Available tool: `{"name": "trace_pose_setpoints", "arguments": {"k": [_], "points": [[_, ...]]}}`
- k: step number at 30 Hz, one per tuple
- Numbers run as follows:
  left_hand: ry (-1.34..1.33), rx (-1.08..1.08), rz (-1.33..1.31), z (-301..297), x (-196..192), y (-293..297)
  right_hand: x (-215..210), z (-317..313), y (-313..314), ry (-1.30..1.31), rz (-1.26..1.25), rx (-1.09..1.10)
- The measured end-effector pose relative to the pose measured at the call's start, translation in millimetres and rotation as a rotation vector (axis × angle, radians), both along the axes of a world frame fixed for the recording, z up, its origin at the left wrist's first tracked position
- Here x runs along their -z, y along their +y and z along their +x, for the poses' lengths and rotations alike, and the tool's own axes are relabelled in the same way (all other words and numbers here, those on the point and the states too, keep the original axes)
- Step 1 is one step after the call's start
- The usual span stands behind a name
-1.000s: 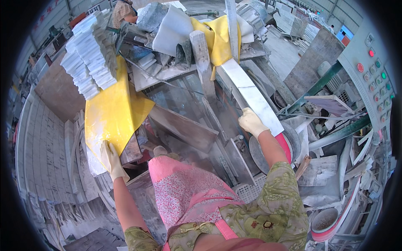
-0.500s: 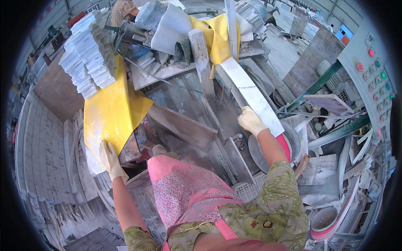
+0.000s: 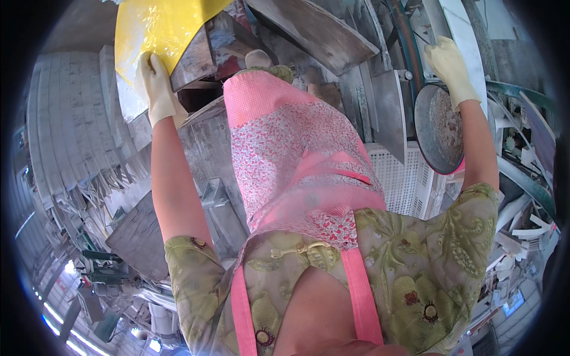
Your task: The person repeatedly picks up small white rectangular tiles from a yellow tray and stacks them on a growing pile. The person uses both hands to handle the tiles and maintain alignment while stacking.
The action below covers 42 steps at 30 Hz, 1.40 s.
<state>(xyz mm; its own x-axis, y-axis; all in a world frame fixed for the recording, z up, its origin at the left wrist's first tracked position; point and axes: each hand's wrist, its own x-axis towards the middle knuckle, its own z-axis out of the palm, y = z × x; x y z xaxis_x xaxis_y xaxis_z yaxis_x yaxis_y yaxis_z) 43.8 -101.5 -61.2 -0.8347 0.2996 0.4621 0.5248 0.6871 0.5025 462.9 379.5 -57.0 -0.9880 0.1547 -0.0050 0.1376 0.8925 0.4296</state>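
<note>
My left hand [image 3: 155,89], in a cream rubber glove, lies with fingers extended on the lower edge of a wet yellow sheet [image 3: 157,32]. The corner of a white slab [image 3: 129,102] shows under the sheet, beside this hand. My right hand [image 3: 448,66], gloved alike, is closed at the left edge of a long white marble strip [image 3: 466,32]. Its fingers are curled at that edge, and their tips are partly hidden. The far ends of the sheet and the strip are cut off by the picture's top.
A round grey pan [image 3: 438,127] sits below my right wrist, near a white perforated crate [image 3: 398,172]. A slanted board [image 3: 317,35] and an upright metal plate [image 3: 389,118] stand between my hands. Long grey strips [image 3: 65,113] are stacked at left.
The view has tipped down toward my body, so the bench, stacked slabs and control panel have left the picture. My left hand stays on the yellow sheet and my right hand at the marble strip.
</note>
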Motion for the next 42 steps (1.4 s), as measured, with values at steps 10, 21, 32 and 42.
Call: {"name": "trace_pose_setpoints", "arguments": {"k": [10,21,32,42], "points": [[0.028,0.060,0.041,-10,13,-11,-4,-4,-6,-0.118,-0.068,0.101],[0.092,0.012,-0.077,-12,15,-9,-88,125,5,0.436,-0.389,0.339],[0.080,-0.005,-0.085,-13,17,-7,-37,153,-100,0.333,-0.244,0.786],[0.056,-0.006,-0.077,-9,14,-8,-72,154,-81,0.481,-0.279,0.811]]}}
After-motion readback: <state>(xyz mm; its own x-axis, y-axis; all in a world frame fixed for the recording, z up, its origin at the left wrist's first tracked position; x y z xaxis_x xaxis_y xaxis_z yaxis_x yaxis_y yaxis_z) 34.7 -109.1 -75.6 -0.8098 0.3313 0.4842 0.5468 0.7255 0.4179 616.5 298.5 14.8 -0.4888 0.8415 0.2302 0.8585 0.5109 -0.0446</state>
